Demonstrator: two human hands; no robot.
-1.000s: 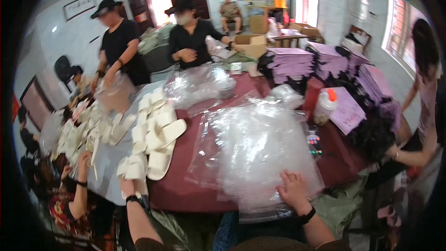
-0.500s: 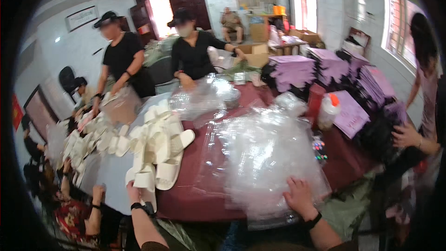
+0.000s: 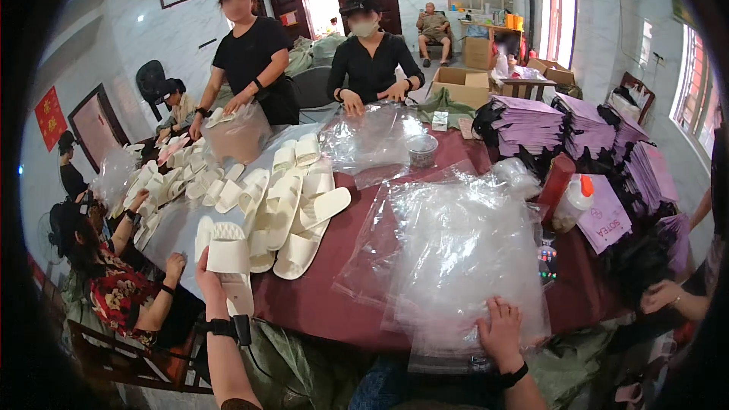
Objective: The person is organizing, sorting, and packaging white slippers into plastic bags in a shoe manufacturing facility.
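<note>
Table (image 3: 304,311): maroon, crowded!
Left hand (image 3: 209,279): closed round cream slippers (image 3: 228,257), near left, unbagged.
Right hand (image 3: 501,332): spread open, gripping nothing, pressing clear bags (image 3: 456,258), apparently unfilled.

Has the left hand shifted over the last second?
Yes: judged against the slipper pile, the left hand, holding cream-white slippers, has moved left, widening its distance from the pile.
</note>
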